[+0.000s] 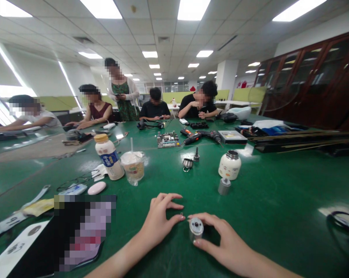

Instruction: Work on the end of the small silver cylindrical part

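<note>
My right hand point(221, 237) grips a small silver cylinder point(195, 227), a metal motor-like part, standing upright on the green table point(278, 193). My left hand point(160, 220) rests just left of it, thumb and forefinger pinched near a tiny dark part point(182, 213) lying on the table. Whether the fingers touch that part is not clear. Farther back stand a white cup-like jar point(229, 165) without a lid and a small grey cap point(224, 186).
A milk-tea bottle point(108, 156), a plastic drink cup point(133, 166), a circuit board point(168, 139), a drill point(193, 137) and a dark phone point(76, 235) lie about. Several people sit along the far edge. Long black rails point(307, 141) lie at right.
</note>
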{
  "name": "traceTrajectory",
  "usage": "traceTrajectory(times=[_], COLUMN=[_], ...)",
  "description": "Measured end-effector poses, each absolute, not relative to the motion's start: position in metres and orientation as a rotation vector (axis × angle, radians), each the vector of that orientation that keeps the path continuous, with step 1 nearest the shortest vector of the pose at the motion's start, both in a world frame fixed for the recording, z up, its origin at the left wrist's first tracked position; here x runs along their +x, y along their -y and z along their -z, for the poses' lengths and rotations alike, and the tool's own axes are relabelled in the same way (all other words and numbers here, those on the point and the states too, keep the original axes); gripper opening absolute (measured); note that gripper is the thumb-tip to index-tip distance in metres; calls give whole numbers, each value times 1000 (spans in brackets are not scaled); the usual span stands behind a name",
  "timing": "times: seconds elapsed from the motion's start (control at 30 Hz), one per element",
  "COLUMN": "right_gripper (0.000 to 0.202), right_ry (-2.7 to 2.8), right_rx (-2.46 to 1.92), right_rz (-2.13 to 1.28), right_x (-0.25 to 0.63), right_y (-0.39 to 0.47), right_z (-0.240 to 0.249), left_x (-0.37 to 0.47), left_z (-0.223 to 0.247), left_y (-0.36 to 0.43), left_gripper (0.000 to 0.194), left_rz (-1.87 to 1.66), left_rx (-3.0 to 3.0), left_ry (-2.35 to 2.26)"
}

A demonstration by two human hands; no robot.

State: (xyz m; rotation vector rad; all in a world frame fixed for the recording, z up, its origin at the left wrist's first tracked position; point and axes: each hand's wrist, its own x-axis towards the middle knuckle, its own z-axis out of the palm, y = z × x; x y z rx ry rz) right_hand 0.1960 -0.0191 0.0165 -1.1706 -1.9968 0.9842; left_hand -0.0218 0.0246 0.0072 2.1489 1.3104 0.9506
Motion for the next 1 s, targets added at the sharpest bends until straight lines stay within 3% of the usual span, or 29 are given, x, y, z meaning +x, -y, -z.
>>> traceTrajectory(times=[0.27,0.67,0.87,1.0], right_gripper=[35,31,31,35], right_ry=[1991,1992,1997,1988], right_rx=[-1166,-1147,-1137,-1149], right_rz=[-961,-958,-951,-958], right_x=[197,197,198,198], right_y=[19,19,18,19], right_z=[-11,-8,-4,-4], left_x=[-8,3,-2,-1], left_z=[-36,-41,-46,-46], left_y=[-9,9,16,17], left_gripper=[31,36,54,52], left_rz=[-1168,-1077,-1042,-1024], left_rx=[2134,2232,2202,2229], left_ry=[-1230,-1061,-1014,-1065])
